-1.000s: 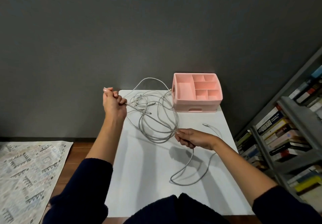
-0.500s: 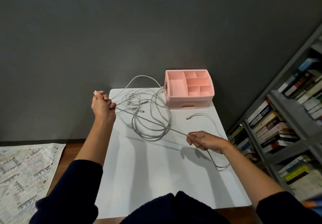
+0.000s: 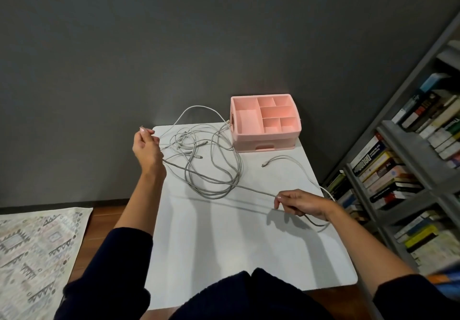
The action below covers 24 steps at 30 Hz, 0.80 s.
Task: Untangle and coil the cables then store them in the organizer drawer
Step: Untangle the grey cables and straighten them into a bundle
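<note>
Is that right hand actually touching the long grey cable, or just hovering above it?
Touching. The head view shows the right hand pinching the stretched cable between thumb and fingertips. The cable enters at the fingertips and trails out behind the hand.

Dim room; soft shadows; wide-angle edge distortion.

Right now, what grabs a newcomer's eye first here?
A grey cable runs taut across the white table, held by the left hand at the table's left edge and pinched by the right hand near its right edge. Behind it, a tangle of cables sprawls over the table's far side. Beside that, a pink organizer sits at the far right corner, with its top compartments empty.
</note>
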Tool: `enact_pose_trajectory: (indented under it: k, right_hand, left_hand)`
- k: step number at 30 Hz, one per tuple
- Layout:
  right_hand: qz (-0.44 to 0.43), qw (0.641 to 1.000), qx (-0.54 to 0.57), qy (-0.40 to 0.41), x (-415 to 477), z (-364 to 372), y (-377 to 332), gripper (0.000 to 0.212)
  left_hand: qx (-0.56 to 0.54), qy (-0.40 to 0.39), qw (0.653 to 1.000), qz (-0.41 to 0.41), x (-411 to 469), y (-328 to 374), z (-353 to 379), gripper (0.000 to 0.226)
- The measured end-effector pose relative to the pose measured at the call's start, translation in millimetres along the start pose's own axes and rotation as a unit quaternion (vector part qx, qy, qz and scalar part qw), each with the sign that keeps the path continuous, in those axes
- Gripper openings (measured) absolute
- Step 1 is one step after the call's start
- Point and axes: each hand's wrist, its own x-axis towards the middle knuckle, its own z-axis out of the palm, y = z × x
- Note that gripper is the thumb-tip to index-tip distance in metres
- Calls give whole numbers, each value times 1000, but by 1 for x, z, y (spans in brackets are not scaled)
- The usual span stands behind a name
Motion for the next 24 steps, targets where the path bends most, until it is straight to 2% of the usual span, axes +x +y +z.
enact_pose_trajectory:
  k: [7,10,12,13,15,17,18,20,24]
  right_hand:
    - [12,999,11,29,-13,-6,17,35]
    - [7,999,-15,29,-11,-2,13,36]
    - [0,999,-26,20,-8,2,9,36]
    - [-6,1000,-26,14,-7,5,6,35]
    - [-15,1000,-24,-1,-4,10,-3,34]
    - [-24,999,-30,-12,0,19,-16,34]
    - [-30,999,-33,-14,3,23,-22,34]
    - [-41,998,-35,-11,8,30,-33,34]
    - [-50,998,-23,10,14,33,-44,34]
  left_hand:
    - [-15,8,1000,0,15,-1,-15,32]
    - [22,-1,999,35,8,-1,-14,32]
    - [56,-53,995,58,-4,-2,-10,31]
    - [83,-104,989,59,-12,-4,-5,31]
    - [170,-262,949,52,-35,-15,8,31]
    - [264,-422,866,44,-60,-35,22,29]
    - [295,-477,827,38,-71,-45,28,29]
    - [317,-541,779,12,-91,-61,35,29]
    - [298,-596,744,-38,-119,-63,37,27]
